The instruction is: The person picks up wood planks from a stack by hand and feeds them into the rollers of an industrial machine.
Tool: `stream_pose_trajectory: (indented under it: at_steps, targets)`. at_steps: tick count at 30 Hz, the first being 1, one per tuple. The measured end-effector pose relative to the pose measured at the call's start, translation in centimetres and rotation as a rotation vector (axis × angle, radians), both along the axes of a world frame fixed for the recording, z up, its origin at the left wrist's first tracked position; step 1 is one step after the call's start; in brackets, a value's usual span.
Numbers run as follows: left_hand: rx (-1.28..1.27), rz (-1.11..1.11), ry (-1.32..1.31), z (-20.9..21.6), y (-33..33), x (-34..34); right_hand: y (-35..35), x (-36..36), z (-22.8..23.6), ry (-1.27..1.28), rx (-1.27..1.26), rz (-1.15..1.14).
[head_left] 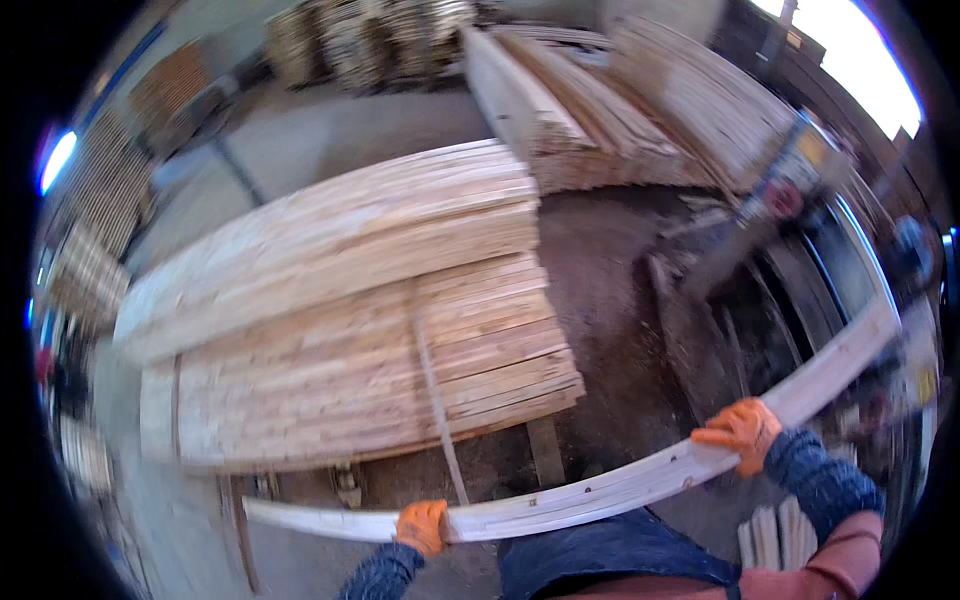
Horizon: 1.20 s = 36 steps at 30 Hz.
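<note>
Fingers [722, 437] in orange gloves grip a long, pale, rough-sawn plank [600, 490].

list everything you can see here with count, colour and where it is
long board: 1, pale wood, held across the front, left to right
board stack: 1 big pile, light wood, centre left
further stacks: several, light wood, top and upper right
thin strip: 1, pale, lying across the stack's front
machine: 1, blurred, dark with red and yellow, right
floor: grey-brown, dusty, centre
left hand: orange glove, gripping the board, bottom centre
right hand: orange glove, gripping the board, right
</note>
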<state>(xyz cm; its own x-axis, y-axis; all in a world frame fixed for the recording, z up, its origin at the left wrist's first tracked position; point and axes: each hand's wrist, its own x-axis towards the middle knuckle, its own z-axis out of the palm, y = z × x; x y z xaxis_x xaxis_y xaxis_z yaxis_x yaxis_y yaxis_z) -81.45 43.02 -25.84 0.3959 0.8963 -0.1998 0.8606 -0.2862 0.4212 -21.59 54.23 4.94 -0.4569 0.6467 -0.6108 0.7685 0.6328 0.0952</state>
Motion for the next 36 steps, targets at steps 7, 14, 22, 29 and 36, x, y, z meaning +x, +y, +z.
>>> stream_pose_trajectory:
  at_steps: [7,14,22,29,36]
  targets:
    - [0.08,0.009,0.055,2.3,-0.9,7.1,-1.8,9.5,-3.3,0.0,0.093,-0.16]
    - [0.106,-0.172,0.142,16.8,3.5,18.4,-2.2,23.4,-9.0,0.159,0.289,-0.257]
    - [0.148,-0.264,0.317,24.2,10.2,44.7,-1.7,33.7,-12.3,0.456,0.578,-0.455]
    - [-0.011,-0.25,0.177,17.5,13.2,61.2,0.0,31.3,-17.8,0.662,0.479,-0.184]
    - [0.2,-0.268,-0.264,17.2,12.4,63.1,2.0,35.3,-16.6,0.553,0.321,-0.112]
